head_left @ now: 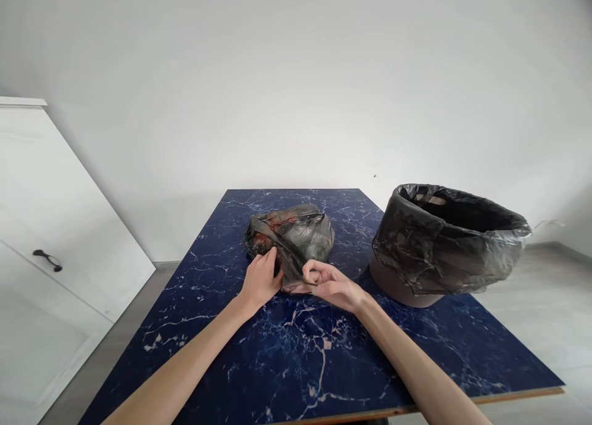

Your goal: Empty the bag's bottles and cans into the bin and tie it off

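Observation:
A filled black plastic bag point(305, 231) lies on the blue marbled table point(277, 363), and reddish contents show faintly through its thin film. My left hand point(263, 278) is closed on the near left part of the bag, fingertips pressed into the plastic. Pinched in my right hand point(335, 284) is the loose, gathered edge of the same bag, pulled toward me and to the right. What exactly is inside the bag cannot be made out.
On the right of the table stands a brown bin point(402, 289) lined with a black bag folded over its rim. A white cabinet point(55, 215) with a dark handle is at the left. Behind the table rises a pale wall point(296, 92).

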Demonstrator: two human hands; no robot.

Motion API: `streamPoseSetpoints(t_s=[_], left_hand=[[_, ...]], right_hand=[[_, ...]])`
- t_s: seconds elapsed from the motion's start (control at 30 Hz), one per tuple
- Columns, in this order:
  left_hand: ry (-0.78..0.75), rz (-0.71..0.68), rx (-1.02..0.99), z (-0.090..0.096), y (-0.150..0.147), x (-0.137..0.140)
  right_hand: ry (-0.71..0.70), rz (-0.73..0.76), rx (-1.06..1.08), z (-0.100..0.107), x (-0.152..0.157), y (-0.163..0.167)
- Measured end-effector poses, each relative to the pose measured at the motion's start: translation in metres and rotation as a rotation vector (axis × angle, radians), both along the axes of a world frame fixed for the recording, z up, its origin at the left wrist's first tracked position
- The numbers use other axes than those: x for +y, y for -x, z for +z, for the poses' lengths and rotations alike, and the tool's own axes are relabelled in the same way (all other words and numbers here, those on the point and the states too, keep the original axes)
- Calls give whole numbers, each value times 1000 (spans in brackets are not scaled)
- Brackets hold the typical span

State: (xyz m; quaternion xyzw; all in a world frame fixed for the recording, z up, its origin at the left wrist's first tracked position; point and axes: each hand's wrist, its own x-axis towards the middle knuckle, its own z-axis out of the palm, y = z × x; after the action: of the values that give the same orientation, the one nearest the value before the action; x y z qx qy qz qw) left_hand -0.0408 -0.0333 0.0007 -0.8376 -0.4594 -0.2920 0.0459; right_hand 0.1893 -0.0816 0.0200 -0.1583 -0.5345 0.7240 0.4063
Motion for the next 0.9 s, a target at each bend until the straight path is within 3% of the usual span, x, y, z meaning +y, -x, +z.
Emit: streamPoseSetpoints(t_s=[0.07,0.23,0.37,0.43,0.53,0.73,0.9], left_hand=[[10,1,3,-1,0,-1],[-21,-23,-15,0,1,-1],[-45,-152,-14,1,0,-3],[-62,-247,-22,1,-2,-4],[-60,-305,-19,3,-6,-8],[-25,-236,6,4,-11,-13],[-33,-153,28,-6,-7,-8]], right_hand=[[-57,-89,-91,0,0,2],[-124,-815,-231,-14,18,-4],[-95,-1181,-361,-33,37,-21],[-100,-1213,-429,-40,41,-25],[-165,-1144,-488,-46,44,-23],[-291,-1080,-522,-45,38,-11],[-355,-972,-513,-39,32,-3]])
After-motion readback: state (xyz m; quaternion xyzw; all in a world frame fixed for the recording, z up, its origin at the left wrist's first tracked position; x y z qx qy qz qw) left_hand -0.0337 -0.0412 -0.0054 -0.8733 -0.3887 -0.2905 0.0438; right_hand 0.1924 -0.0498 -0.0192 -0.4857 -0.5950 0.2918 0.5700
